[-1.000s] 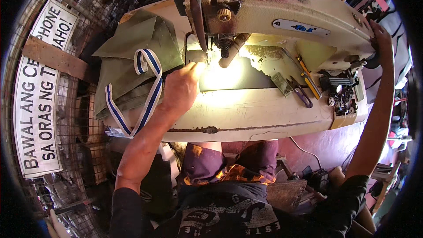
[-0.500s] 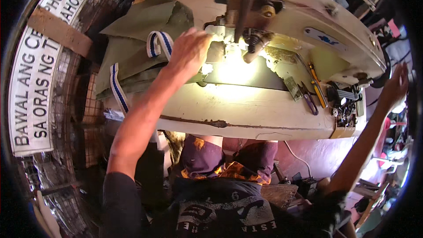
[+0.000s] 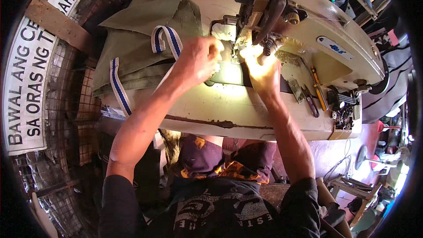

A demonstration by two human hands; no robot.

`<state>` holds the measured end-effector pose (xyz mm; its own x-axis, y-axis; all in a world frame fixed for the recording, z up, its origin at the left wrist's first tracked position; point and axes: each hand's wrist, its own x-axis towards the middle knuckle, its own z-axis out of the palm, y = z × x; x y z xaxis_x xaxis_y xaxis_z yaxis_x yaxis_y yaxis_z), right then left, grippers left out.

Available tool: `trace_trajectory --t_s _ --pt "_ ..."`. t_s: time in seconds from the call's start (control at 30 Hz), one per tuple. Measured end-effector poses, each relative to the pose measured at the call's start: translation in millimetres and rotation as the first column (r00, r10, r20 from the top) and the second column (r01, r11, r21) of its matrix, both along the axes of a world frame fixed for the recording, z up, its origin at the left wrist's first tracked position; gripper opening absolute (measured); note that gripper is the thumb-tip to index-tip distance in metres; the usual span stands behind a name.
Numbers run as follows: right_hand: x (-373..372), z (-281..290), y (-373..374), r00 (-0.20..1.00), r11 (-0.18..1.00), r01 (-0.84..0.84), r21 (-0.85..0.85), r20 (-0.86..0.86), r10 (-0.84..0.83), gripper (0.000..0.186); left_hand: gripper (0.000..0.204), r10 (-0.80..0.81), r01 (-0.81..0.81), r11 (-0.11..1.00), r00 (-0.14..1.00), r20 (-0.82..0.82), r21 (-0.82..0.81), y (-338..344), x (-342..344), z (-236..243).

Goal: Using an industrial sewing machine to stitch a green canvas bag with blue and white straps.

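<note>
Wire mesh (image 3: pixel 66 105) lines the left side of a cluttered workshop, hung with a white sign (image 3: pixel 27 92) in black lettering and crossed by a wooden plank (image 3: pixel 59 24), as a person in a dark T-shirt (image 3: pixel 224 207) and maroon shorts (image 3: pixel 202 156) sits at a cream-topped bench (image 3: pixel 211 108), seen from the head camera. Across the far side of the bench stands a beige industrial sewing machine (image 3: pixel 308 24), its needle area flooded with light. The left hand (image 3: pixel 202 59), fingers curled inward, hovers just left of the needle; whether anything is pinched in it cannot be told. The right hand (image 3: pixel 265 71) reaches in from the other side, its fingertips close beside the needle and washed out by glare, so its grip cannot be told either. Olive-green fabric (image 3: pixel 139 35) lies in overlapping layers on the bench left of the machine, and over it loops white tape (image 3: pixel 118 83) with a blue stripe, partly hidden behind the left forearm. To the right of the right hand lie a small drab-green packet (image 3: pixel 296 90), thread snips (image 3: pixel 313 107) with purple handles and a yellow-handled tool (image 3: pixel 320 90), near a tray of metal bobbins (image 3: pixel 346 119) at the bench's right end.
</note>
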<state>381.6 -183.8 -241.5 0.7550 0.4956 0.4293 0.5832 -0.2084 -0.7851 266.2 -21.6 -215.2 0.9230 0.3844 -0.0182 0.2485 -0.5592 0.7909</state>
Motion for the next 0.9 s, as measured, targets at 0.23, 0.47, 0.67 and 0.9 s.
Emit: trace_trajectory --t_s 0.23,0.47,0.67,0.9 --pt "-38 -14 -23 0.962 0.984 -0.071 -0.16 0.251 0.11 0.008 0.026 -0.033 -0.003 0.848 0.998 -0.057 -0.531 -29 14 -6" --pt "-10 -8 -23 0.846 0.927 -0.176 -0.331 0.431 0.314 0.021 0.017 -0.169 0.104 0.893 0.979 0.113 0.438 -30 -2 -17" --pt "-3 1 -21 0.792 0.877 -0.144 -0.458 0.478 0.38 0.055 0.009 -0.164 0.124 0.806 0.986 0.016 0.579 0 21 -23" --pt "-11 14 -63 0.772 0.919 -0.079 -0.387 0.56 0.302 0.039 0.018 -0.099 0.021 0.827 0.989 0.109 0.562 25 63 -28"
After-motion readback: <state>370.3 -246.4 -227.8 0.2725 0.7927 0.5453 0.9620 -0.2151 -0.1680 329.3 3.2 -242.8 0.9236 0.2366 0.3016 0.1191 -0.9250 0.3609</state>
